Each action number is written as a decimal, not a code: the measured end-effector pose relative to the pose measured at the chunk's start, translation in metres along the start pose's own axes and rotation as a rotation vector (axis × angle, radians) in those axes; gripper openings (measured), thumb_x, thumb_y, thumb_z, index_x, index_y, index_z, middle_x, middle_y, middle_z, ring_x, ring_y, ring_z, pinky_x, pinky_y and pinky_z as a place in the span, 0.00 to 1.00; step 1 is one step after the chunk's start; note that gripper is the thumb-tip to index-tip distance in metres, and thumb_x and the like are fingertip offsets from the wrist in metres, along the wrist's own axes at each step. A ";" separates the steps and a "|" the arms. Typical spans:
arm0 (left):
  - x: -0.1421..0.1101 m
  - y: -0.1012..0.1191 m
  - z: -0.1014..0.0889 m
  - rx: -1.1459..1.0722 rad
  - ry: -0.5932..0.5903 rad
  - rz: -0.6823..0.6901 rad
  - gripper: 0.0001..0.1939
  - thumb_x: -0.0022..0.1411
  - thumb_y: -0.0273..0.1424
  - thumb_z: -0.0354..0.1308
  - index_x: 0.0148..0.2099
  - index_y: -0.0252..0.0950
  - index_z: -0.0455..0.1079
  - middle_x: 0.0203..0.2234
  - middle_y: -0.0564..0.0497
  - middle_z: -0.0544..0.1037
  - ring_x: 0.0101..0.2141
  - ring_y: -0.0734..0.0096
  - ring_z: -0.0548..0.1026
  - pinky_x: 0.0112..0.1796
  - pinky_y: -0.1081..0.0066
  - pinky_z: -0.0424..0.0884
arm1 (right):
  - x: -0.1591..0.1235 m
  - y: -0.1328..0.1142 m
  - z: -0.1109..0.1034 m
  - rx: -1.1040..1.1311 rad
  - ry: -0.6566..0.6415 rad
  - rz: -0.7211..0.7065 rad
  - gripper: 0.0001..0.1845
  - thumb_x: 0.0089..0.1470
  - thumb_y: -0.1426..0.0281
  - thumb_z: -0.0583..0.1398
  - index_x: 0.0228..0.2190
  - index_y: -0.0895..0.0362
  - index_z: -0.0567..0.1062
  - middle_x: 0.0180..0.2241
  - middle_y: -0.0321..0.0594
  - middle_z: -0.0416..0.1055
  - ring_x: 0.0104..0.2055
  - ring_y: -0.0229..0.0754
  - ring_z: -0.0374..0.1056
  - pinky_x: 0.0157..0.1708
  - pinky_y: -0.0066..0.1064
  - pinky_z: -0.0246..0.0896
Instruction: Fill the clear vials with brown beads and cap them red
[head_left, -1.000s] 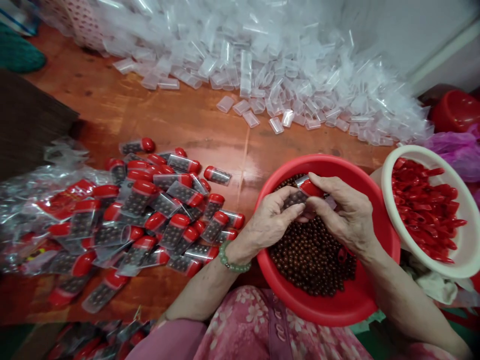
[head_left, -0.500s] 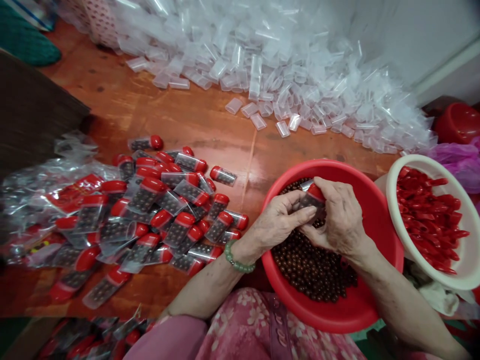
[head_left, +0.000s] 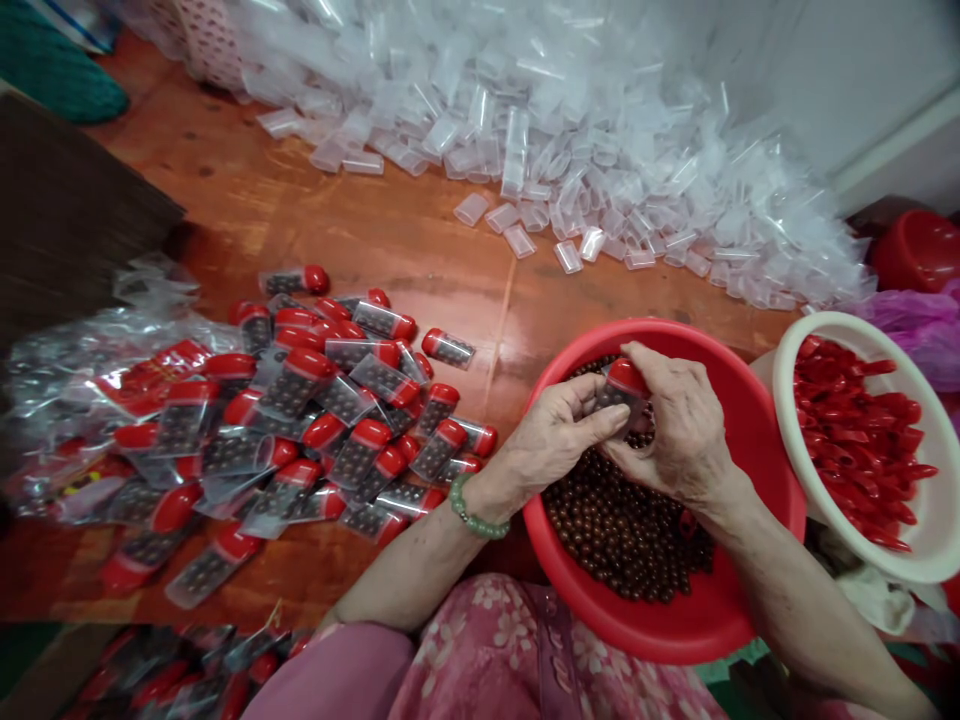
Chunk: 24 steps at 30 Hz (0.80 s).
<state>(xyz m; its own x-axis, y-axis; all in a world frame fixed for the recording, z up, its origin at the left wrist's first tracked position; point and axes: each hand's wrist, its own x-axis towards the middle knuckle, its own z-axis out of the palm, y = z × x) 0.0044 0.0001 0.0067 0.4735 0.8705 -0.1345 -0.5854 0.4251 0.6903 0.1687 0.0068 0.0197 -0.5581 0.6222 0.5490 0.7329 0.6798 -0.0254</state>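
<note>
Both hands meet over a red basin [head_left: 697,620] that holds many small dark brown beads [head_left: 622,530]. Between them is a small clear tube of beads with a red cap [head_left: 624,382]. My left hand [head_left: 559,440], with a green bead bracelet at the wrist, grips the tube's body from the left. My right hand [head_left: 679,425] curls over the capped end, its thumb pressing on the red cap. Most of the tube is hidden by the fingers.
A pile of filled red-capped tubes [head_left: 330,400] lies on the wooden floor to the left, some in plastic bags [head_left: 112,400]. Empty clear tubes [head_left: 570,150] are heaped at the back. A white bowl of red caps [head_left: 930,520] stands at the right.
My right hand has turned over the tube's end and its thumb has settled onto the red cap. The tube has tipped more upright. The view has shifted slightly.
</note>
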 end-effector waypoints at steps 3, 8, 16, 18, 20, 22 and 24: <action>0.001 0.000 0.000 0.011 0.010 0.024 0.16 0.54 0.40 0.72 0.38 0.34 0.77 0.31 0.53 0.77 0.34 0.75 0.72 0.46 0.72 0.70 | -0.001 -0.002 -0.004 -0.042 -0.066 0.050 0.43 0.56 0.63 0.61 0.67 0.62 0.53 0.52 0.60 0.74 0.49 0.59 0.73 0.45 0.50 0.70; 0.000 0.001 -0.001 0.061 -0.011 0.001 0.18 0.53 0.42 0.72 0.38 0.33 0.77 0.31 0.53 0.75 0.34 0.74 0.71 0.45 0.71 0.70 | -0.003 -0.002 0.001 -0.049 -0.007 -0.024 0.40 0.57 0.62 0.59 0.66 0.61 0.54 0.46 0.56 0.75 0.45 0.57 0.74 0.43 0.47 0.70; 0.001 -0.004 0.000 0.066 -0.097 0.035 0.23 0.52 0.47 0.71 0.36 0.34 0.69 0.29 0.54 0.71 0.32 0.74 0.69 0.42 0.70 0.69 | 0.000 0.006 0.001 -0.069 0.043 -0.198 0.43 0.52 0.58 0.65 0.60 0.72 0.64 0.34 0.60 0.76 0.32 0.57 0.70 0.30 0.44 0.67; 0.000 -0.005 -0.001 0.102 -0.089 0.045 0.24 0.53 0.48 0.70 0.37 0.35 0.68 0.30 0.54 0.71 0.32 0.75 0.68 0.41 0.70 0.69 | -0.001 0.006 0.001 -0.077 0.037 -0.209 0.43 0.52 0.57 0.65 0.59 0.75 0.66 0.33 0.61 0.75 0.32 0.57 0.70 0.30 0.45 0.66; -0.001 -0.006 -0.002 0.145 -0.076 0.053 0.24 0.55 0.51 0.68 0.36 0.36 0.66 0.29 0.54 0.70 0.31 0.74 0.67 0.41 0.69 0.69 | -0.001 0.005 0.002 -0.073 0.039 -0.208 0.43 0.52 0.57 0.65 0.59 0.75 0.66 0.33 0.60 0.75 0.32 0.57 0.70 0.31 0.46 0.66; -0.002 -0.007 -0.001 0.186 -0.045 0.041 0.25 0.56 0.53 0.66 0.36 0.36 0.66 0.28 0.54 0.70 0.31 0.74 0.68 0.40 0.69 0.69 | 0.000 0.001 0.003 -0.063 0.050 -0.200 0.43 0.52 0.57 0.65 0.60 0.73 0.66 0.32 0.58 0.75 0.32 0.57 0.70 0.33 0.46 0.67; -0.002 -0.008 0.000 0.240 0.003 0.042 0.25 0.57 0.53 0.65 0.38 0.36 0.66 0.30 0.53 0.70 0.33 0.72 0.69 0.41 0.68 0.70 | 0.002 -0.002 0.003 -0.067 0.043 -0.181 0.42 0.53 0.57 0.64 0.61 0.71 0.64 0.33 0.57 0.75 0.33 0.57 0.70 0.34 0.47 0.68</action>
<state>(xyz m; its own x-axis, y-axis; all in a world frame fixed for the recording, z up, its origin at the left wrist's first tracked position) 0.0080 -0.0051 0.0010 0.4499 0.8870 -0.1039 -0.4315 0.3178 0.8443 0.1648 0.0073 0.0181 -0.6669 0.4740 0.5749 0.6475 0.7506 0.1321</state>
